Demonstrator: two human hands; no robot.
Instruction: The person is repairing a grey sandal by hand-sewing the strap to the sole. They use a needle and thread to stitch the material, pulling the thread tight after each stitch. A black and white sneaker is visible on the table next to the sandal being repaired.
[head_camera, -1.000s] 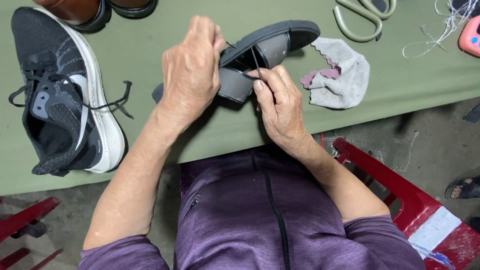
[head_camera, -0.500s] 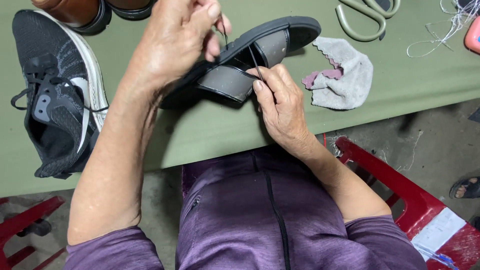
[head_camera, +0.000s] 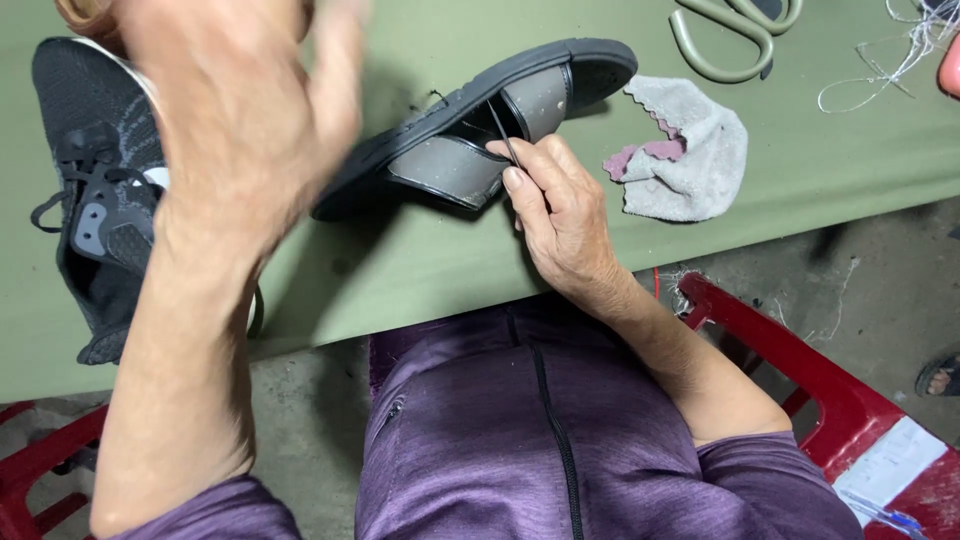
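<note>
Sandal: the dark grey sandal (head_camera: 470, 130) lies tilted on its side on the green table (head_camera: 420, 270), its sole edge turned up and its strap facing you, so the strap's seam is open to your fingers.
Right hand: your right hand (head_camera: 560, 215) rests at the table's near edge, thumb and forefinger pinched together on a thin dark thread (head_camera: 500, 125) running into the strap; the pinch steadies the sandal and keeps the thread taut at the seam.
Left hand: your left hand (head_camera: 240, 110) is raised high and close to the camera, blurred; whether its fingers grip anything I cannot tell, and no needle shows.
Sneaker: a black sneaker (head_camera: 95, 190) lies on the left, apart from the sandal, partly hidden by your left arm.
Cloth: a grey rag (head_camera: 690, 160) sits just right of your right hand, within reach.
Scissors: pale green scissors (head_camera: 735, 35) rest at the far edge, clear of the work.
</note>
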